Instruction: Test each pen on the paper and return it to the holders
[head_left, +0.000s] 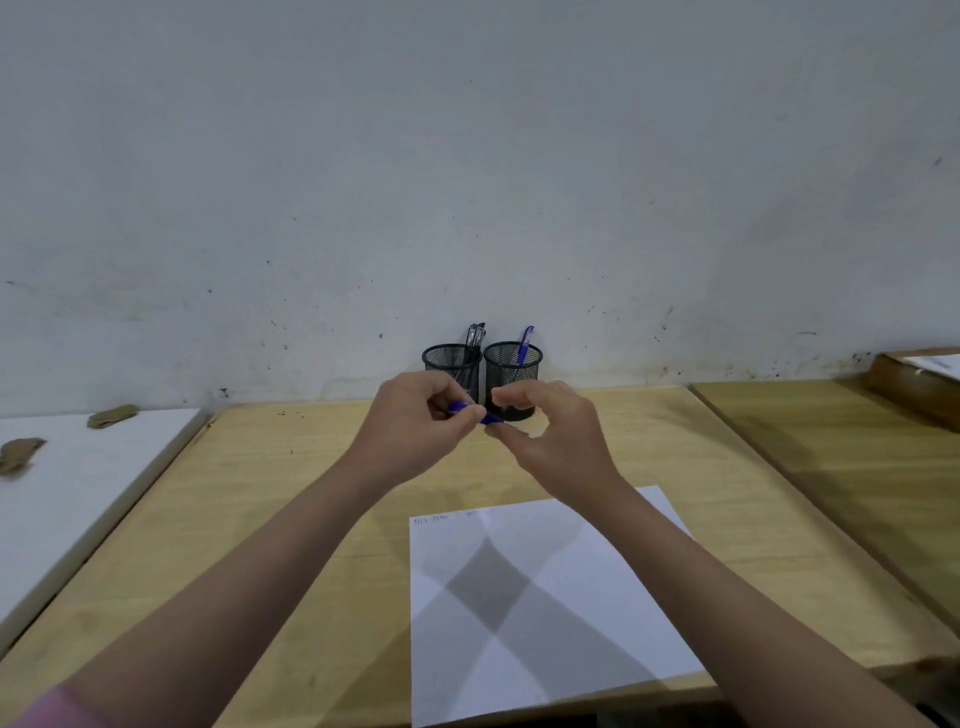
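Note:
A blue pen (460, 408) is held level between both hands, just in front of the two black mesh holders. My left hand (415, 426) pinches its left part; my right hand (550, 431) pinches the blue end (492, 419), maybe the cap. The left holder (451, 359) contains dark pens (475, 335). The right holder (513, 364) contains one blue pen (524, 345). A white sheet of paper (535, 603) lies on the wooden desk nearer to me, with faint scribbles along its top edge.
The wooden desk (291, 499) stands against a white wall. A white surface (57, 499) with brown scraps adjoins on the left. Another wooden desk (841, 457) with a brown board at its far end lies to the right.

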